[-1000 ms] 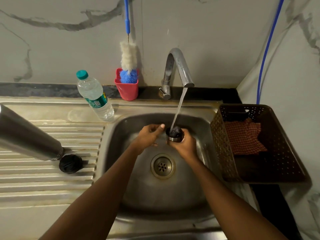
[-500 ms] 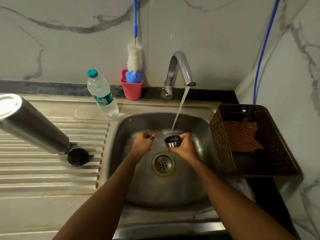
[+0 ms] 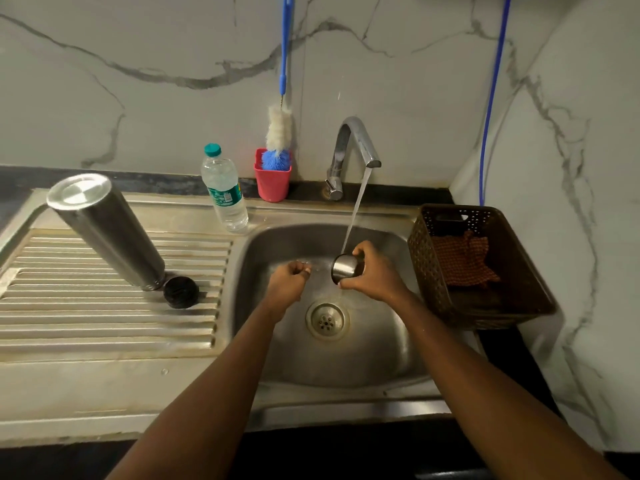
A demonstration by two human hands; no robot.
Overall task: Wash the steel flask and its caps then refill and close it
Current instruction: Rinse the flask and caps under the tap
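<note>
Now right fingers [image 3: 362,248] grip the steel cap [image 3: 344,269], left fingers [image 3: 300,269] clench empty; the bottle label [image 3: 224,195] is unreadable.

Flask [image 3: 107,233] and cap [image 3: 181,292] on drainboard [image 3: 104,327] left of sink [image 3: 346,372], basket [image 3: 485,318] right

The right hand [image 3: 375,271] is covering half the cap [image 3: 344,268]. The flask [image 3: 107,233] is hiding its mouth against the bench [image 3: 69,375]. The top edge is cutting off the brush handle [image 3: 284,46] and hose [image 3: 498,64]. The bottle label [image 3: 225,195] is showing too small to read.
</note>
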